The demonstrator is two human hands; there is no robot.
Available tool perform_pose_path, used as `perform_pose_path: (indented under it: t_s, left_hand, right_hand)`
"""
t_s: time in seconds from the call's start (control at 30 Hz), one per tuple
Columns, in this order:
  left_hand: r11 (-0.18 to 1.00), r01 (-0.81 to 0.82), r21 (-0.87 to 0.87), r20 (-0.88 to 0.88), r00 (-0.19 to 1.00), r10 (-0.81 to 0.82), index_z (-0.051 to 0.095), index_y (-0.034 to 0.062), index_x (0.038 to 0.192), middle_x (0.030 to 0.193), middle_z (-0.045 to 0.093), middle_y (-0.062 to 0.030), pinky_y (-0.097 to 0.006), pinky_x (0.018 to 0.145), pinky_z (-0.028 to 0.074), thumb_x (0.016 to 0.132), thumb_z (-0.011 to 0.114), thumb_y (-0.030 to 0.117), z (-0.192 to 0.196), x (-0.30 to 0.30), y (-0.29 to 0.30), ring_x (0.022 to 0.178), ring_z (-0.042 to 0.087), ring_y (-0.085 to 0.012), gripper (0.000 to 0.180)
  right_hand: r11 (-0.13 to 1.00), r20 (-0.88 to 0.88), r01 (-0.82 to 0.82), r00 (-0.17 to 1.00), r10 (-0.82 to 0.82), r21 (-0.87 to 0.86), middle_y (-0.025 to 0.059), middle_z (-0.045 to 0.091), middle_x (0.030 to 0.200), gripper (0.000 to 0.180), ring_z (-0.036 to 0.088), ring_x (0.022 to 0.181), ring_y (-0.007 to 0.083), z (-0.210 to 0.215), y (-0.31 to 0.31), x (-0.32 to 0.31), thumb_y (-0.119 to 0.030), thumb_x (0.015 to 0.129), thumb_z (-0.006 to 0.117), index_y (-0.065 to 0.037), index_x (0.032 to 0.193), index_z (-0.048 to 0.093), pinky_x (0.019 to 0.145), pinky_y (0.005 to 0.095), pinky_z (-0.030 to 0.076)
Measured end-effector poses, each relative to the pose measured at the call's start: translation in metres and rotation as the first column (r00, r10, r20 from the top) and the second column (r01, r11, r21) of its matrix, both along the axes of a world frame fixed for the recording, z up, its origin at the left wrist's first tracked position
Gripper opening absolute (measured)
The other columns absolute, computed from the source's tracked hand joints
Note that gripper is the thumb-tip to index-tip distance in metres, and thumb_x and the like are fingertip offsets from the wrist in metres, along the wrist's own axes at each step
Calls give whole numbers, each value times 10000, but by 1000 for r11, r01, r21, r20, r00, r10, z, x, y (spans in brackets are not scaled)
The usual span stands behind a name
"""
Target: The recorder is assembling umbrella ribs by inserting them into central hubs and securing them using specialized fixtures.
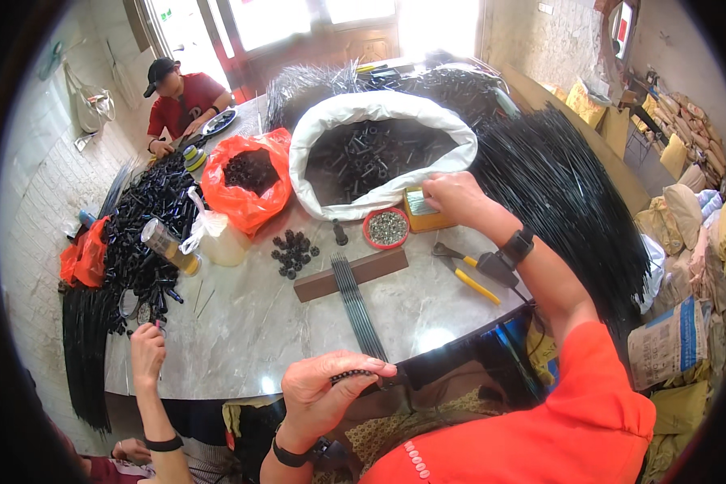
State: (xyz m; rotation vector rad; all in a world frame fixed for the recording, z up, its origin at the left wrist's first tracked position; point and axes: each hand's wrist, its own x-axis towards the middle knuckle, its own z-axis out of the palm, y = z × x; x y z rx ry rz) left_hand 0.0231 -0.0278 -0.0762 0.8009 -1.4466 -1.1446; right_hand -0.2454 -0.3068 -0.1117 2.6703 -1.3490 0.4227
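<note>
My left hand (327, 391) is closed at the table's near edge, pinching a dark strip with a beaded edge (351, 375). Just beyond its fingertips lie several thin dark rods (353, 298), side by side across a brown bar (315, 284). My right hand (457, 198), fingers curled together, is over a yellow box (427, 219) of thin silvery pieces; what it pinches, if anything, is hidden. Beside that box stands a red dish (386, 228) of small metal parts. Pliers with yellow handles (466, 273) lie nearer me.
A white sack (302, 153) and an orange bag (210, 181) hold black parts. Long black rods (565, 185) are heaped at right, loose black parts (149, 210) at left. A co-worker's hand (148, 355) is at left; another person (181, 101) sits at the far left.
</note>
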Motion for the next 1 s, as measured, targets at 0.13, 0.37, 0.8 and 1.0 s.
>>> perform_pose_path:
  t_s: [0.13,0.37,0.8,1.0]
  left_hand:
    - [1000,-12,25,18,1000,12,712,-35,1030,971,753,-162,-308,792,591,889,654,-70,2,-1,1,915,736,-228,156]
    - [999,-10,36,-4,1000,10,701,-41,1050,981,748,-163,-309,774,593,893,638,-81,2,-2,1,883,730,-221,173]
    - [995,-97,19,114,989,94,714,11,1078,977,754,-99,-287,800,565,916,666,28,5,-1,1,901,724,-175,170]
    - [978,-65,-198,-68,996,53,707,6,1015,833,732,-82,-275,679,544,887,681,83,-19,-9,-13,756,710,-126,152]
  right_hand:
    - [1000,-106,1,994,-3,-21,163,710,946,121,705,905,341,-8,-10,2,-117,814,649,-36,868,722,773,444,562]
    - [995,-203,32,978,-51,-95,161,696,940,123,701,892,328,-26,-26,1,-113,843,615,-36,854,710,754,422,561]
    - [971,-166,-33,986,-7,-236,156,674,866,54,698,823,320,-36,-28,8,-35,809,624,-50,797,674,694,434,565]
    - [993,101,-68,992,79,-101,151,626,974,114,646,892,358,-59,-30,-30,-111,899,585,-49,988,620,741,457,505]
